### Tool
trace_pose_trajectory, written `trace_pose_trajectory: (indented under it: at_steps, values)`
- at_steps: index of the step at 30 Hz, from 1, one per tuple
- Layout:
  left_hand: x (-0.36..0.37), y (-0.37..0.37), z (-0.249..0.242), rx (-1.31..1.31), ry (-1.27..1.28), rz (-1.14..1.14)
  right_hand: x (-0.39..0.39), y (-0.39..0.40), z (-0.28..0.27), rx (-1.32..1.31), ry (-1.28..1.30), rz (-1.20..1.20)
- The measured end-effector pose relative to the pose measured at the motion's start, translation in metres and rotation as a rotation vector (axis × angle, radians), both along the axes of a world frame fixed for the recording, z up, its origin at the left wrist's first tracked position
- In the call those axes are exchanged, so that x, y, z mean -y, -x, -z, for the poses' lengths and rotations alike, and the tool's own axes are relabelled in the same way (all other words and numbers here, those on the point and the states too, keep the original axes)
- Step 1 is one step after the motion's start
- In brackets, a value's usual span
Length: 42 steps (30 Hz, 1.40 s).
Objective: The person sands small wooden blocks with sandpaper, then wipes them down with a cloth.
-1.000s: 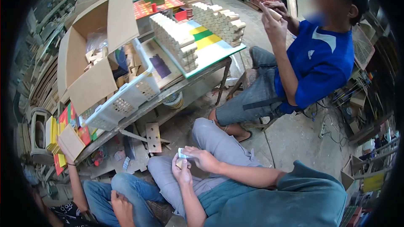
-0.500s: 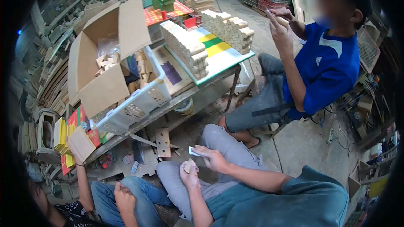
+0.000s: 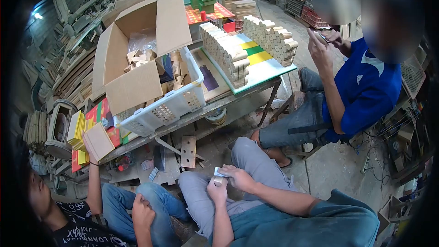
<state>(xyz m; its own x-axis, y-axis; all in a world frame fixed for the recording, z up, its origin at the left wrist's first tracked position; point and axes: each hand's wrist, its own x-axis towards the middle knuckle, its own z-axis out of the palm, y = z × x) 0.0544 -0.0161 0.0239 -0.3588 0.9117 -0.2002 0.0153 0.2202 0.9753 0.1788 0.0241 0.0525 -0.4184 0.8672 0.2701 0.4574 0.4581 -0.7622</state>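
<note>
My left hand is closed around a small pale wooden block above my lap. Beside it, my right hand pinches a whitish folded piece, perhaps sandpaper, against the block's upper end. The hands nearly touch, and the fingers partly hide the block. Beyond my knees stands a white plastic crate with wooden pieces inside, next to an open cardboard box that also holds wooden pieces.
Stacked wooden cylinders stand on the table. A co-worker in a blue shirt sits at the right, handling a small item. Another person at lower left touches a flat wooden board. A board with holes lies below the table.
The view has shifted, so the scene appears farther right. My hands have come closer together, and the whitish piece now meets the block. More of the person at lower left shows.
</note>
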Motion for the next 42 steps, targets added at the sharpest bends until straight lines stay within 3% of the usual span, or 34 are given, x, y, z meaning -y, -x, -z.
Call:
trace_pose_trajectory:
  at_steps: [1,4,7,9,14,16,17,19,27,29,36,38,42]
  values:
    - [0.001,0.001,-0.003,-0.184,0.069,0.010,0.003,0.003,0.000,-0.002,0.001,-0.003]
    - [0.003,0.001,-0.007,-0.248,0.079,-0.002,0.010,0.010,0.002,0.116,-0.026,0.035]
    - [0.001,-0.008,-0.014,-0.040,-0.126,-0.145,-0.003,0.006,0.010,0.098,0.064,0.139]
    - [0.000,-0.004,-0.011,-0.054,-0.129,-0.154,-0.010,-0.001,0.019,0.042,0.173,0.168]
    - [-0.001,-0.002,0.002,-0.102,-0.126,-0.121,-0.006,0.003,0.009,-0.054,0.144,0.158]
    - [-0.003,0.000,-0.002,0.291,0.095,-0.085,-0.007,0.003,0.008,-0.097,0.191,0.165]
    - [-0.003,0.002,0.001,0.293,0.092,-0.085,-0.008,0.003,0.006,-0.097,0.213,0.184]
    - [-0.005,0.005,0.010,0.705,0.084,-0.223,-0.009,0.001,0.002,-0.094,0.232,0.205]
    - [-0.005,0.004,0.004,0.609,0.080,-0.187,-0.009,0.001,-0.014,-0.072,0.357,0.225]
    - [-0.005,0.004,-0.004,0.740,0.099,-0.185,-0.008,0.001,-0.017,-0.073,0.374,0.232]
    - [-0.005,0.005,0.025,0.760,0.071,-0.066,-0.010,0.002,-0.010,-0.092,0.343,0.195]
    - [-0.005,0.001,0.027,0.564,0.025,0.009,-0.009,0.001,-0.010,-0.117,0.338,0.157]
    - [-0.006,-0.004,0.013,0.527,-0.014,0.122,-0.010,0.003,0.013,-0.136,0.220,0.019]
